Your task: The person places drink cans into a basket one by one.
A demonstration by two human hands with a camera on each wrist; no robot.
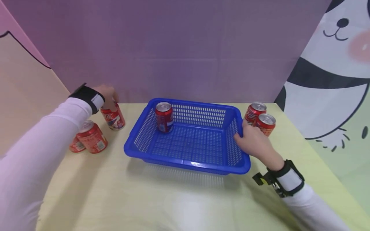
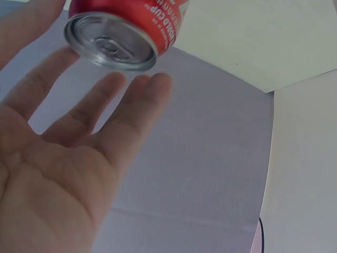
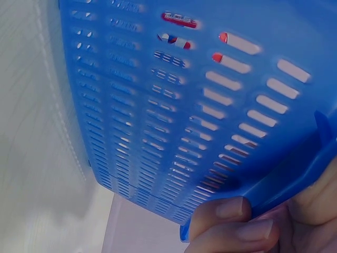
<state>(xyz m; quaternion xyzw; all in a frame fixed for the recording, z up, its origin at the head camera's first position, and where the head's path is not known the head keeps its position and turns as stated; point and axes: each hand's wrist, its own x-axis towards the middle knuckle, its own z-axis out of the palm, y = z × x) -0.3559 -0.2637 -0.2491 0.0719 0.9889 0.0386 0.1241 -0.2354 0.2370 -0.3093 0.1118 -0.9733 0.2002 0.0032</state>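
Observation:
At the back left, my left hand (image 1: 107,94) is over a red soda can (image 1: 113,118) that stands on the table. In the left wrist view its fingers (image 2: 134,113) are spread and fairly straight beside the lid end of that can (image 2: 118,34); no grip shows. My right hand (image 1: 255,141) holds the right rim of a blue plastic basket (image 1: 185,163), fingers curled over the edge, as the right wrist view shows too. One red can (image 1: 164,118) stands inside the basket, in its back left corner.
Left of the basket stand two more red cans, the nearer one (image 1: 92,138) partly hiding the other (image 1: 76,146). Beyond my right hand are two others, a rear can (image 1: 255,110) and a front can (image 1: 266,123). A purple wall panel (image 1: 185,57) borders the table's back edge.

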